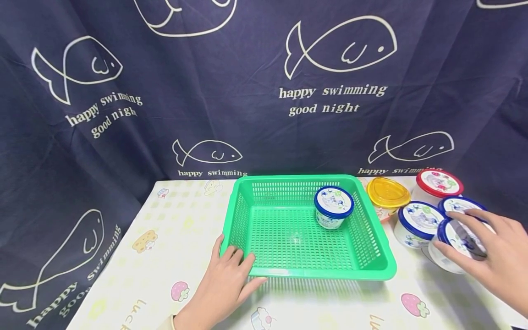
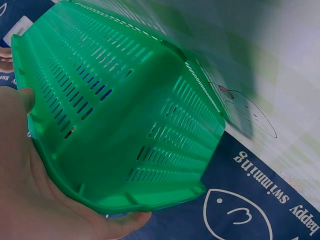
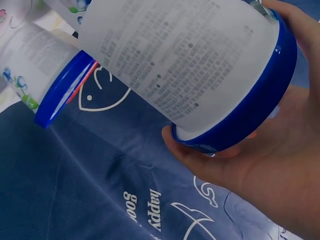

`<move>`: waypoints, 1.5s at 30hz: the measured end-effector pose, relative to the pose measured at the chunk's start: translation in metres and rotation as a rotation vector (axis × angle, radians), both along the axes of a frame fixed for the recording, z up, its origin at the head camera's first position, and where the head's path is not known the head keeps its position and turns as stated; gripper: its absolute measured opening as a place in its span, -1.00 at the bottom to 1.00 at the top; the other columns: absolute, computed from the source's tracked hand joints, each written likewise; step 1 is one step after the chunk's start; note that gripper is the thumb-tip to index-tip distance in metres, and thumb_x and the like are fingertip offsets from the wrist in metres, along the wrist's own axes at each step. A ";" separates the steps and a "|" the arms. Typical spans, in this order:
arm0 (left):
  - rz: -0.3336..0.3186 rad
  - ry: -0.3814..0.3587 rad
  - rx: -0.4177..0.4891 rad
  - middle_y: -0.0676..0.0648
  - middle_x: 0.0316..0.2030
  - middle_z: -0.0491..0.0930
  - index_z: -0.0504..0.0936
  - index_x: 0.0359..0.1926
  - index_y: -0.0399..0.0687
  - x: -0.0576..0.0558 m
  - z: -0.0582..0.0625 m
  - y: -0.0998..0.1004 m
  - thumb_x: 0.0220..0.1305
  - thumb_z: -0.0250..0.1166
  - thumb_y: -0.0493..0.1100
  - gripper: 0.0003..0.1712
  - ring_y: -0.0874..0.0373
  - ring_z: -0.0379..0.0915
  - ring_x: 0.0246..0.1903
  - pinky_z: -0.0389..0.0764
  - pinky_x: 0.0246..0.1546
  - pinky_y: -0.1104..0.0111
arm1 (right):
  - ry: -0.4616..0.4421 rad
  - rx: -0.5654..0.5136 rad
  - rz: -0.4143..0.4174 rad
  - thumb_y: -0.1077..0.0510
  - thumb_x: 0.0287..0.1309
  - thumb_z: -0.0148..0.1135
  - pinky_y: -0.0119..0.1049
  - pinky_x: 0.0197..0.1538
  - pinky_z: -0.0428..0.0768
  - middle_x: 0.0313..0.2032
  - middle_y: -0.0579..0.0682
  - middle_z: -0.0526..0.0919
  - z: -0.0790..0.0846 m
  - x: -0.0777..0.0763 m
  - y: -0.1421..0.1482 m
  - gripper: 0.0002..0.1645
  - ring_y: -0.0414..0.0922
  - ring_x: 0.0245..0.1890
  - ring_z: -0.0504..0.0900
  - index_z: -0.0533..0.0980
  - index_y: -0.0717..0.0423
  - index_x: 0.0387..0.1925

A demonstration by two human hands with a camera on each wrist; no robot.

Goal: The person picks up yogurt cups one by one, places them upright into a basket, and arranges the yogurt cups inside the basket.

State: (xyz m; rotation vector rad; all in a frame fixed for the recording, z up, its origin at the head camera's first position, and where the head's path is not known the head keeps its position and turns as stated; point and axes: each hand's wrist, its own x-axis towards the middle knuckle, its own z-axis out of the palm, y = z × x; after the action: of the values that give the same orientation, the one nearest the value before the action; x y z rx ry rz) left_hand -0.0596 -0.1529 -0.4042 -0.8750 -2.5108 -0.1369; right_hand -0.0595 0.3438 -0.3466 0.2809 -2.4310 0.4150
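Observation:
At the near left corner of a green plastic basket (image 1: 313, 274), my left hand (image 1: 224, 286) grips the rim, fingers over the edge and thumb at the front. Inside the basket, toward its right side, one white tub with a blue lid (image 1: 334, 206) stands upright. My right hand (image 1: 501, 250) holds the nearest blue-lidded tub (image 1: 445, 256) on the right from above. In the right wrist view, thumb and fingers lie around that tub's blue lid rim (image 3: 250, 115). Small print covers the side of this tub; the palm hides part of its lid.
Beside the held tub stand two more blue-lidded tubs (image 1: 416, 224), with a red-lidded tub (image 1: 439, 183) behind. A yellow-lidded container (image 1: 387, 192) is close against the basket's right side. A patterned cloth (image 1: 165, 256) covers the table; a dark blue fish-print curtain (image 1: 255, 91) hangs behind.

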 end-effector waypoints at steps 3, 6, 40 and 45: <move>-0.006 0.009 0.012 0.10 -0.56 0.31 0.43 -0.38 0.03 0.000 0.000 0.000 0.33 0.14 0.33 -0.51 0.02 0.45 -0.23 0.09 0.29 -0.28 | -0.004 -0.006 0.005 -0.28 -0.27 0.56 0.20 0.25 0.19 -0.04 0.40 0.50 0.003 0.001 -0.005 -0.17 0.42 -0.02 0.35 0.57 0.18 -0.04; -0.008 0.013 0.017 0.09 -0.56 0.32 0.43 -0.38 0.03 0.000 0.000 0.000 0.35 0.11 0.34 -0.50 0.02 0.45 -0.23 0.10 0.28 -0.28 | -0.054 0.008 -0.022 -0.26 -0.25 0.56 0.21 0.38 0.10 0.02 0.42 0.46 0.007 0.004 -0.010 -0.15 0.44 0.02 0.30 0.54 0.18 0.02; -0.007 0.006 0.001 0.10 -0.55 0.30 0.41 -0.40 0.03 0.000 0.000 0.000 0.34 0.11 0.34 -0.50 0.03 0.45 -0.25 0.14 0.26 -0.30 | -0.034 0.106 0.128 -0.16 -0.35 0.61 0.33 -0.04 0.27 0.06 0.27 0.51 0.050 -0.006 -0.065 -0.14 0.36 0.04 0.37 0.58 0.11 0.07; -0.011 0.002 0.007 0.10 -0.55 0.30 0.40 -0.40 0.03 0.000 0.001 0.000 0.29 0.21 0.31 -0.52 0.03 0.44 -0.26 0.13 0.27 -0.29 | -0.011 0.106 0.142 -0.17 -0.35 0.61 0.38 -0.05 0.28 0.07 0.31 0.50 0.052 -0.008 -0.068 -0.15 0.36 0.04 0.38 0.58 0.12 0.05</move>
State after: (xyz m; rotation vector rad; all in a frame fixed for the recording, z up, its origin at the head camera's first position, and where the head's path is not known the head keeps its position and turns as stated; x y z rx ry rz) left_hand -0.0599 -0.1528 -0.4036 -0.8853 -2.5021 -0.1485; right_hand -0.0672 0.2757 -0.2942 0.5013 -2.4559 0.3502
